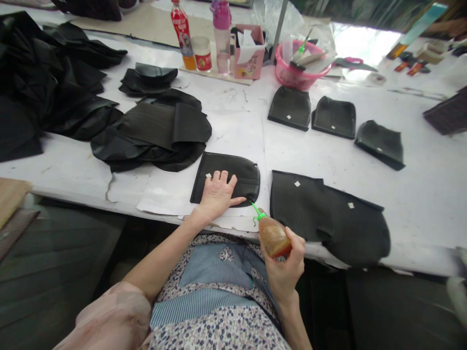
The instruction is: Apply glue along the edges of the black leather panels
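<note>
My left hand [218, 192] lies flat with spread fingers on a black leather-like piece [242, 170], which has one rounded end and a small white tag. In my right hand [292, 262] is a squeeze bottle [273, 236] of amber-brown liquid, tilted toward the piece. Its green nozzle [258, 212] reaches the rounded edge near my left thumb; whether liquid is coming out is too small to tell. To the right, two overlapping black pieces [299, 209] with white tags lie close to the bottle.
Black material [54, 92] is heaped at the left, with a stack of black pieces [149, 129] nearer. Three tagged pieces [292, 108] lie at the right. Behind stand a drink bottle [181, 31], a cup [201, 53], a pink-capped bottle [222, 43], a pink box [249, 65] and a pink basket [299, 78].
</note>
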A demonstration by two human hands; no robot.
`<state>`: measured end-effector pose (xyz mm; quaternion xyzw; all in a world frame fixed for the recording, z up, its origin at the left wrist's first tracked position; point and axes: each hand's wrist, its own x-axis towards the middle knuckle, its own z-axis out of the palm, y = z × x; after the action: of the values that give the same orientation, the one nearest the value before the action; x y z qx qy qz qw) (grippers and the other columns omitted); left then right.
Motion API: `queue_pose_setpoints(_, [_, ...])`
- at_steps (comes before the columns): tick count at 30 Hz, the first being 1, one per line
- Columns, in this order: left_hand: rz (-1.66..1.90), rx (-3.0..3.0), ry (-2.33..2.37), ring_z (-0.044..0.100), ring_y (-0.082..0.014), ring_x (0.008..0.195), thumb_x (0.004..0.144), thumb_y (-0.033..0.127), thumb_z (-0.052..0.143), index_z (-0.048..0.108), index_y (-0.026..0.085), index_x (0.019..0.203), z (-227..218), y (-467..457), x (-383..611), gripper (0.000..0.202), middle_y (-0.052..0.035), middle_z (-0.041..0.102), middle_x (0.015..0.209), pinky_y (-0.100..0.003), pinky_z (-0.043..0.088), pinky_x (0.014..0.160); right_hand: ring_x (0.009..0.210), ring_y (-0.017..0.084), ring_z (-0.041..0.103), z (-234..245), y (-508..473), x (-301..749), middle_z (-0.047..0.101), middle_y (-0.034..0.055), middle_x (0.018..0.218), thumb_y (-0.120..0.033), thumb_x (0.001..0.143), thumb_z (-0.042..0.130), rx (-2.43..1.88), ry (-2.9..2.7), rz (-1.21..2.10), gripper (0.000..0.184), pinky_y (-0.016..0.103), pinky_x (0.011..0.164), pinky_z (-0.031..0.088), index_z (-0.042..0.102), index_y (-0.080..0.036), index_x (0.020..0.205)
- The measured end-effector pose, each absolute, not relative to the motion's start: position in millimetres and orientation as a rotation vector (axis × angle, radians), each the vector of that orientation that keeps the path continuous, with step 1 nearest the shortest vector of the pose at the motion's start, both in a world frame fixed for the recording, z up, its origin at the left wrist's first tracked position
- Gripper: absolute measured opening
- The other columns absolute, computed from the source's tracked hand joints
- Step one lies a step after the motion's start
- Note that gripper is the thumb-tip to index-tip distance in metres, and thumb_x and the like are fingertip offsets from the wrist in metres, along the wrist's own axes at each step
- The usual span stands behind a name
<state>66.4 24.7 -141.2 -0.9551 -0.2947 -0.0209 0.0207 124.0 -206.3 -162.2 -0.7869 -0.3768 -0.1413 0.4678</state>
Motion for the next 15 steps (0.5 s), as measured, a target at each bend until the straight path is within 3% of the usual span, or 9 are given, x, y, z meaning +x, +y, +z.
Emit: queue_pose_setpoints(15, [-0.048,-2.959,-0.925,0.047,-0.0371,0.112,0.088,0.068,0.05,0.054,0.014,0.132,-140.1,20.5,67.3,0.07,-0.0213,0.054,0.123,-0.048,0.042,0.089,0.098,0.025,0.064,-165.7,-202.5,130.9,0.061,0.0095,0.109,-0.027,0.081,0.076,-1.937,-0.923,-0.349,0.058,0.042,0.08,0.057,0.048,-0.022,0.131])
